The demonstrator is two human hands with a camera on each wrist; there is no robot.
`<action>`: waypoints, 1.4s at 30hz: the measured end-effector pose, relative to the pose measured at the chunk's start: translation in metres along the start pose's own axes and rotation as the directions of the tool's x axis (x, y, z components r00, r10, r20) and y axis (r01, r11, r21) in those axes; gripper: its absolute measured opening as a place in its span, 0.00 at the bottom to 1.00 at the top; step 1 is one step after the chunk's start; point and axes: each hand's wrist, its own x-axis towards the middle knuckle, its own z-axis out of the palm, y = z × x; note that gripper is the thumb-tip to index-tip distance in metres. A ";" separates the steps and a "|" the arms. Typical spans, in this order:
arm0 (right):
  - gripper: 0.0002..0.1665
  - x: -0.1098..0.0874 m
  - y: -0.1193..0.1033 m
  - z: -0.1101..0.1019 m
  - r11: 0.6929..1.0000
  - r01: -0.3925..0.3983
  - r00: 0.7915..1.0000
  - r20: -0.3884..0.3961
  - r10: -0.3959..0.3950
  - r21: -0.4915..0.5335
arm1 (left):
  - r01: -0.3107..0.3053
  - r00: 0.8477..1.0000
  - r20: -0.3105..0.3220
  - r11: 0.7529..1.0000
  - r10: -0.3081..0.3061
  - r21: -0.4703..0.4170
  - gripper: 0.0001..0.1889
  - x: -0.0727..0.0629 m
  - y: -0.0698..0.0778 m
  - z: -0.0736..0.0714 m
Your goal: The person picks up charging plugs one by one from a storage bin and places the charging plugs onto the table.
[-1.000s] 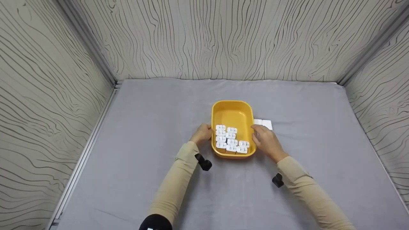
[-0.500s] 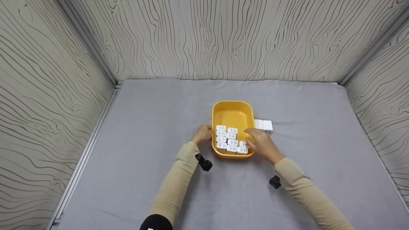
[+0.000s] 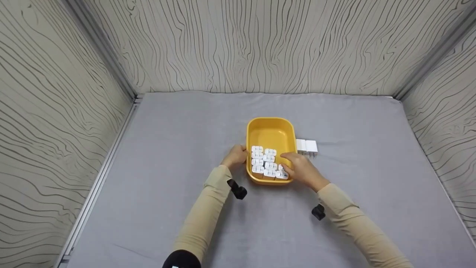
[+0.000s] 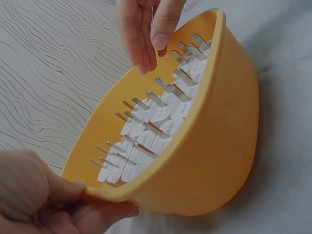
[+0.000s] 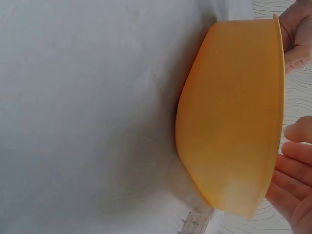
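A yellow plastic tub point(image 3: 269, 132) stands on the grey cloth. Several white plug adapters point(image 3: 257, 162) are packed in its near part, metal prongs pointing up in the left wrist view. My left hand point(image 3: 235, 156) pinches the tub's left rim, thumb on top and fingers underneath point(image 4: 105, 214). Reaching over the right rim, my right hand point(image 3: 303, 169) hangs above the adapters at the near right, hiding part of them. Its fingers point(image 4: 141, 44) are loosely extended downward, with nothing visible between them and the thumb.
Outside the tub, against its right side, lie more white adapters point(image 3: 311, 146) with prongs toward me. Grey cloth point(image 3: 186, 126) covers the table. Wood-patterned panels point(image 3: 238, 44) rise at the back and both sides.
My right hand has moved left from the tub's right rim to over the adapters inside, uncovering more of the adapters outside. My left hand stays at the left rim.
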 end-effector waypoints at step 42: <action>0.16 0.040 -0.007 -0.015 0.992 -0.120 0.780 0.615 0.116 -0.035 | 0.100 0.994 -0.044 0.995 -0.100 0.005 0.15 -0.086 0.086 -0.024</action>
